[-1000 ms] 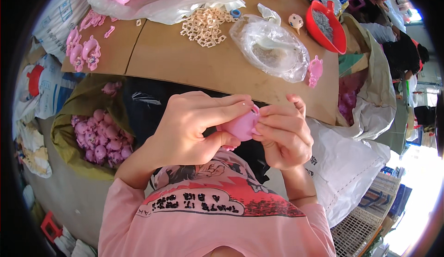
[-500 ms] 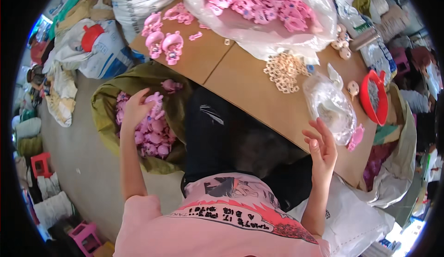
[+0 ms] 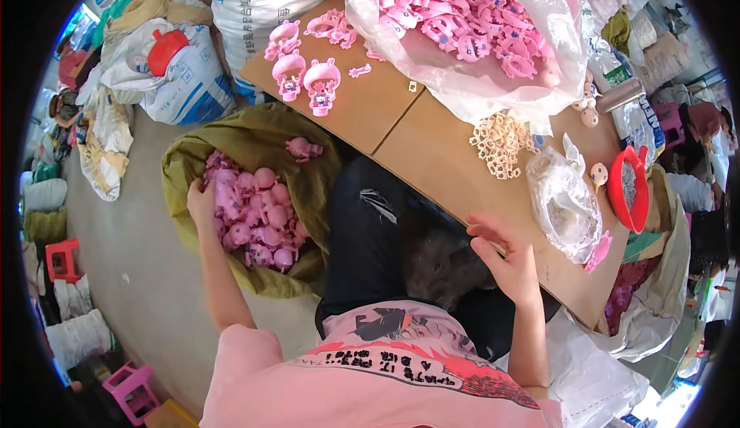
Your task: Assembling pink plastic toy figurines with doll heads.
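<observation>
My left hand [image 3: 202, 206] reaches into the left side of an olive-green sack [image 3: 179, 139] that stands on the floor. Its fingers are drawn together between the sack's inner wall and a heap of pink plastic figures [image 3: 264, 212]; what they pinch is hidden. One more pink figure [image 3: 301, 149] lies apart on a fold of the sack. Over the front edge of the brown tabletop [image 3: 420, 154], my right hand [image 3: 505, 262] hovers with loosely bent, parted fingers, and nothing shows in it.
A clear plastic bag [image 3: 566, 108] of pink parts sits at the table's back. Pink toy frames [image 3: 321, 87] lie left, a pile of small cream pieces [image 3: 499, 144] in the middle. Rightward are a small clear bag [image 3: 564, 212] and a red bowl [image 3: 638, 216]. A white sack [image 3: 270, 20] stands behind.
My left hand has moved from above the pink figures to the sack's left side, and its fingers have closed. My right hand has come down and left, its fingers more bent. The view has shifted.
</observation>
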Action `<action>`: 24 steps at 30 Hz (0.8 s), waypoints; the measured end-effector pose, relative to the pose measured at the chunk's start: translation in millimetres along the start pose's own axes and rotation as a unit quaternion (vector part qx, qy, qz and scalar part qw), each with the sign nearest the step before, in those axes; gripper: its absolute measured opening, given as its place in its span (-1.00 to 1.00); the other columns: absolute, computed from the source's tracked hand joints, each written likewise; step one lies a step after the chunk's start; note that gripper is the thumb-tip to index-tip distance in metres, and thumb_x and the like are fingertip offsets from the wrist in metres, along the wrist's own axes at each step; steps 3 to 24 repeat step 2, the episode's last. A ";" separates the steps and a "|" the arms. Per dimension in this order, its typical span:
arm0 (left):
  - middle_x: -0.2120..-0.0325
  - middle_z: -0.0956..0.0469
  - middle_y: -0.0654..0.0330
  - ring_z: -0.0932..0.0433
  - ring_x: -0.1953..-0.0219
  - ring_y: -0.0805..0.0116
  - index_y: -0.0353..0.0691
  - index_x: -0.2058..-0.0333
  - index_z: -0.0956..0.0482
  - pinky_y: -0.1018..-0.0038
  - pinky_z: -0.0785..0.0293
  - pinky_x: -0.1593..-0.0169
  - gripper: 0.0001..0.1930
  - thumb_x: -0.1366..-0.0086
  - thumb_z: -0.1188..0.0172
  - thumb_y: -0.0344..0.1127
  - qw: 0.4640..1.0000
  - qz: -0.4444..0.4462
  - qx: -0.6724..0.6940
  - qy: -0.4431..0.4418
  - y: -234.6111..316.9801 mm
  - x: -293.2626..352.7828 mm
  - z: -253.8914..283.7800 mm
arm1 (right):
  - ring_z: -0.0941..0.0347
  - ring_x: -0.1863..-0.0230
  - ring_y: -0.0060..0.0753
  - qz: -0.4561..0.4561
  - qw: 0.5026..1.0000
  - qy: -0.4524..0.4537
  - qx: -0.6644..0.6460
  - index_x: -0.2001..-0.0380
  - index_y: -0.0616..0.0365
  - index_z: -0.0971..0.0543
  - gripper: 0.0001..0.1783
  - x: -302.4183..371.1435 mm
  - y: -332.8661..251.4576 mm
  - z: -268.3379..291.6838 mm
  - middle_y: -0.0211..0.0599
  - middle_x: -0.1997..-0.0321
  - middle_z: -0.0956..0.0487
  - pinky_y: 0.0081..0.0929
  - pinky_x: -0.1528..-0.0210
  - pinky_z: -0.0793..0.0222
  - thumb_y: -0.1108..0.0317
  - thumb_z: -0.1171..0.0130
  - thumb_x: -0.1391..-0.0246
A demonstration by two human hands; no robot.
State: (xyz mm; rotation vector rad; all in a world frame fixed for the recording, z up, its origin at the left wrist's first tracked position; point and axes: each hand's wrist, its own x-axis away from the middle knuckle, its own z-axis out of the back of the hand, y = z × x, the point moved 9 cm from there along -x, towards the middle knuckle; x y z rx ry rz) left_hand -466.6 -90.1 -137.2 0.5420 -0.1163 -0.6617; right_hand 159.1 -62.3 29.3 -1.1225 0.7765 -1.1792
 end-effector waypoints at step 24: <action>0.11 -0.56 0.01 -0.53 0.04 0.15 -0.19 -0.03 -0.49 0.41 -0.37 -0.05 -0.47 -0.11 -0.23 -0.06 0.996 -0.066 0.039 0.046 40.8 9.3 9.0 | -0.50 0.12 -0.42 0.002 1.000 -0.005 0.007 0.04 0.22 -0.51 -0.63 -2.0 0.6 -2.9 -0.23 0.08 -0.56 -0.50 0.07 -0.41 0.52 -0.19 -0.03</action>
